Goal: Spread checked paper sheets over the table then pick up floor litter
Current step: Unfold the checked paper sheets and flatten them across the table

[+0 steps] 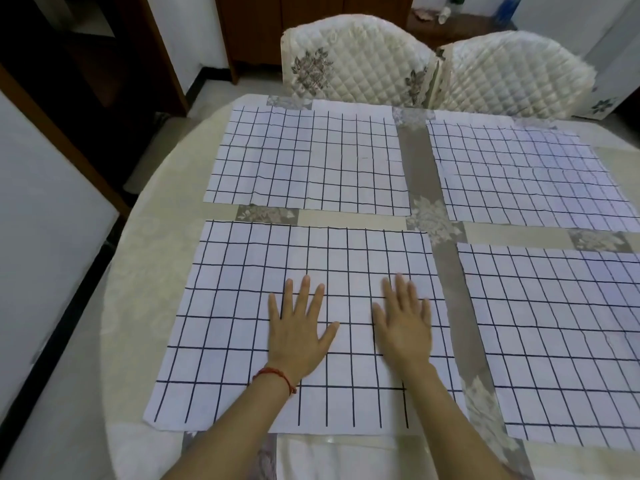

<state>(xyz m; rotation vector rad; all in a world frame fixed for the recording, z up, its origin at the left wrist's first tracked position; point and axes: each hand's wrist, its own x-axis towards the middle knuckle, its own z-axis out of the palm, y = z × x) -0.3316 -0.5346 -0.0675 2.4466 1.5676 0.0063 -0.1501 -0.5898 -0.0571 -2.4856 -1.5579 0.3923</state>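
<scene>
I see both palms flat on the near-left checked sheet (298, 327) of the round table (145, 258): left hand (299, 327) and right hand (405, 323), fingers straight and spread, gripping nothing. Three more checked sheets (311, 157) lie apart beyond and right of it.

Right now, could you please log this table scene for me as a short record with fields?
sheets laid: four checked sheets, two rows of two, gaps between
near-left sheet: both hands flat on it
left hand: open, fingers spread, red string on the wrist
right hand: open, fingers straight
far-left sheet: flat, untouched
right sheets: run toward the picture's edge
table: round, patterned cloth
chairs: two quilted backs at far side
</scene>
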